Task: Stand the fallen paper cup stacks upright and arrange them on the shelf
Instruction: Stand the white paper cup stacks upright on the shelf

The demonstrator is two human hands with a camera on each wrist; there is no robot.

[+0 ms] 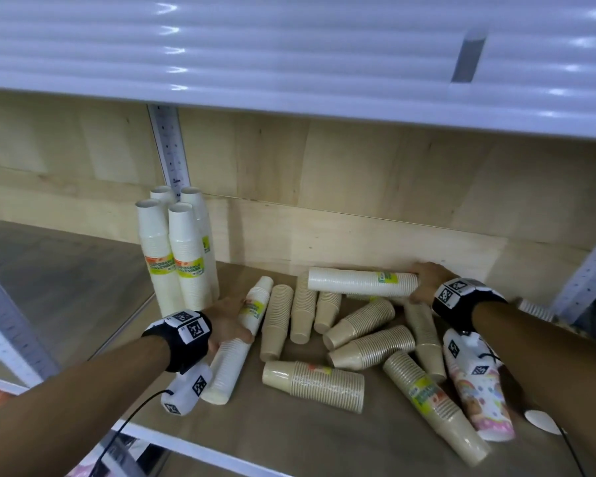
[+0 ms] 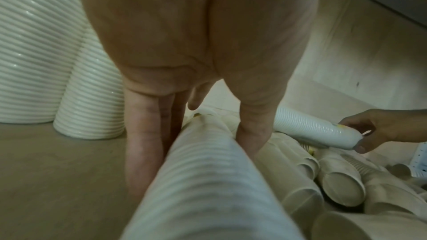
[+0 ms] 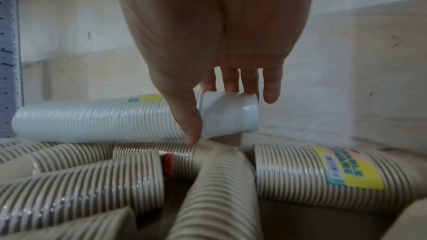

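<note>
Several white cup stacks (image 1: 172,249) stand upright at the back left of the shelf board (image 1: 289,435). A white stack (image 1: 236,342) lies fallen beside them. My left hand (image 1: 229,323) grips it, fingers (image 2: 143,152) on its left side and thumb on its right, around the stack (image 2: 203,180). A second white stack (image 1: 358,282) lies across the back of the pile. My right hand (image 1: 424,280) holds its narrow end, with the thumb in front and the fingers (image 3: 231,83) behind the stack (image 3: 104,121). Several beige stacks (image 1: 327,382) lie jumbled between my hands.
A white shelf (image 1: 289,63) overhangs closely above. The wooden back panel (image 1: 358,187) and metal uprights (image 1: 171,149) bound the bay. A pink patterned cup stack (image 1: 479,387) lies under my right forearm. The white front edge (image 1: 186,445) runs along the near side.
</note>
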